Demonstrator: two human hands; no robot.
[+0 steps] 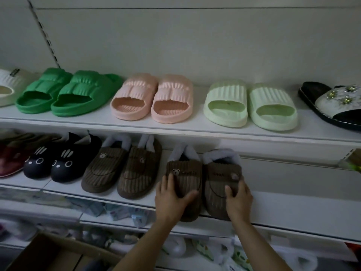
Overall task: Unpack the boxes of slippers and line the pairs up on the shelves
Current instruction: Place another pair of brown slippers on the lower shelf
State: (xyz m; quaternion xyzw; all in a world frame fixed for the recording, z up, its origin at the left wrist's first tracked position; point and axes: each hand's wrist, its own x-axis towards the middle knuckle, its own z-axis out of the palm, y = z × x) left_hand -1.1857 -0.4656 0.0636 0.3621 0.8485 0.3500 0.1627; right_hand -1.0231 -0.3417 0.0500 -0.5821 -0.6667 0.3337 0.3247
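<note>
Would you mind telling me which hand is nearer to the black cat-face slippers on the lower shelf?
Left. The left hand grips a brown slipper, with one brown pair separating it from the black cat-face slippers. The right hand lies farther right, on the other brown slipper.

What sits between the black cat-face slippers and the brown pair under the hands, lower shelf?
Head view: a second brown corduroy pair, bear badges on top, stands between the black pair and the brown pair under the hands.

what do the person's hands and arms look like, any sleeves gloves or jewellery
Both arms come in bare from the bottom edge of the head view, with no sleeve in sight on either forearm. The left hand and the right hand wear no gloves, and no ring, watch or bracelet shows. The light is dim, so fine detail such as the nails cannot be made out.
</note>
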